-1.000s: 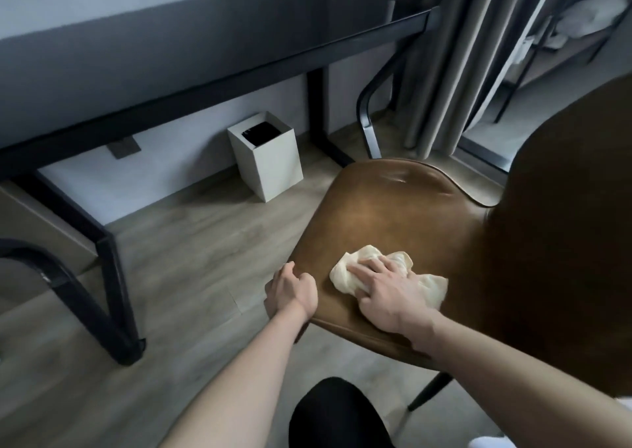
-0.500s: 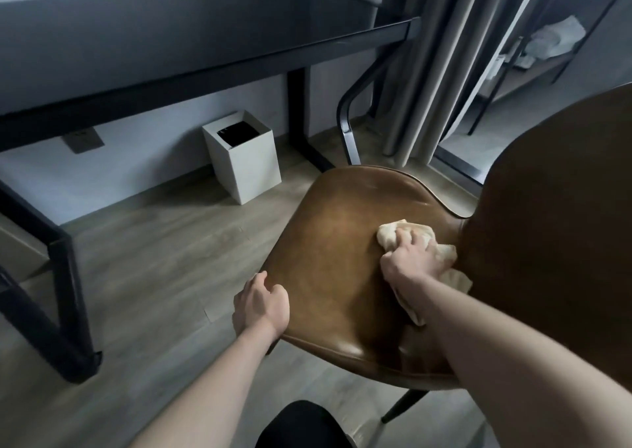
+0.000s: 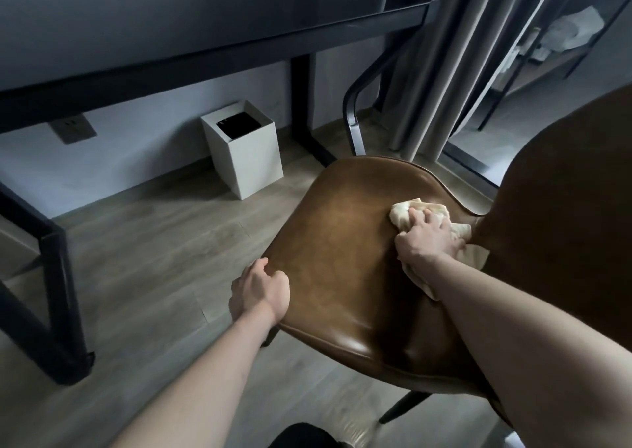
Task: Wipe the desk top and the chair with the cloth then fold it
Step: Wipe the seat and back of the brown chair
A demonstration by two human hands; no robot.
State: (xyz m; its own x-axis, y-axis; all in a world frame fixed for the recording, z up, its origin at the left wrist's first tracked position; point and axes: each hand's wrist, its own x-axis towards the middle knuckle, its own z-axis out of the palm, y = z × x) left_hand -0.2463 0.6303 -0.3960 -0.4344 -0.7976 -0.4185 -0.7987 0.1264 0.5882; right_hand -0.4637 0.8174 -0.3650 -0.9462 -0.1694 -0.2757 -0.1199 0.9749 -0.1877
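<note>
Cloth (image 3: 441, 222) lies bunched under our right hand (image 3: 427, 239) on the rear part of the brown chair (image 3: 342, 242) seat, close to where the seat meets the backrest. In the head view, the pale cloth shows ahead of our fingertips as a crumpled lump, peeks out to the right of the knuckles, and trails back beneath the wrist and forearm as a loose flap. Our right fingers (image 3: 415, 215) curl down over the wad and grip it against the leather, palm down, the forearm reaching in from the lower right across the seat.

Our left hand (image 3: 260, 292) sits at the seat's near left edge. Its fingers are curled over the rim, gripping the chair, with the back of the hand up and the arm stretched straight from the bottom of the view.

Beyond the chair, the black desk (image 3: 212, 20) runs across the top of the view, its dark top well apart from the cloth. A white square bin (image 3: 249, 163) stands on the wooden floor (image 3: 143, 259) under the desk, by the wall. Grey curtains (image 3: 444, 71) hang behind the chair to the right.
</note>
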